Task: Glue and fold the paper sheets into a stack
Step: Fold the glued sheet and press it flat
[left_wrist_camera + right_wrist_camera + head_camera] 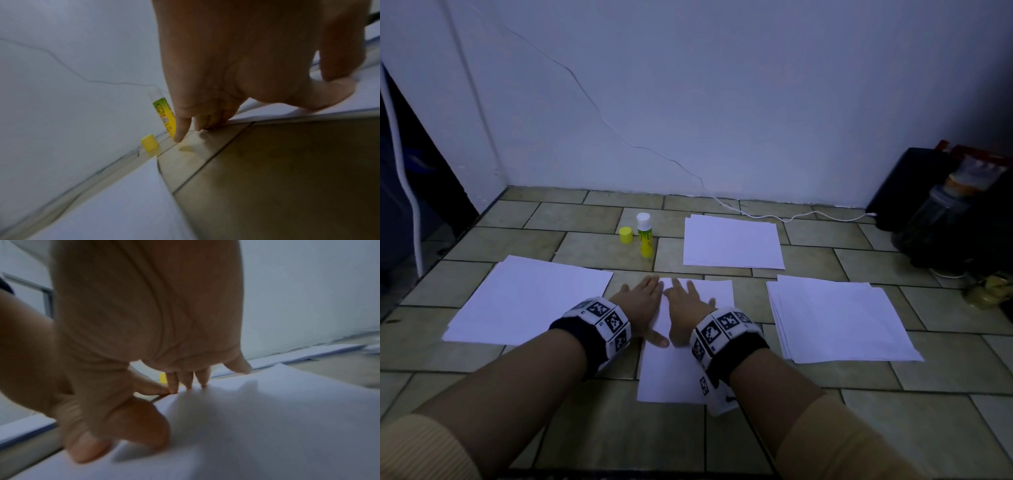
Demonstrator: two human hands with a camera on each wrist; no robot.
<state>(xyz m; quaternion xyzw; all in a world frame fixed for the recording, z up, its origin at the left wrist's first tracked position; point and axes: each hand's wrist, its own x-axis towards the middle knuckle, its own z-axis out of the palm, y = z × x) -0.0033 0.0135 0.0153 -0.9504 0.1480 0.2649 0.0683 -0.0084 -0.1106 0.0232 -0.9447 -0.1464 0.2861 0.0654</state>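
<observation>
A folded white sheet lies on the tiled floor in front of me. My left hand lies flat along the sheet's left edge, fingers straight, its thumb on the paper. My right hand presses flat on the sheet's upper part with fingers spread. In the left wrist view the left fingers touch the floor beside the sheet's edge. A glue stick stands uncapped behind the hands, with its yellow cap beside it.
White paper stacks lie on the floor at left, right and far centre. A white cable runs along the wall to dark objects at the right. The wall stands close behind.
</observation>
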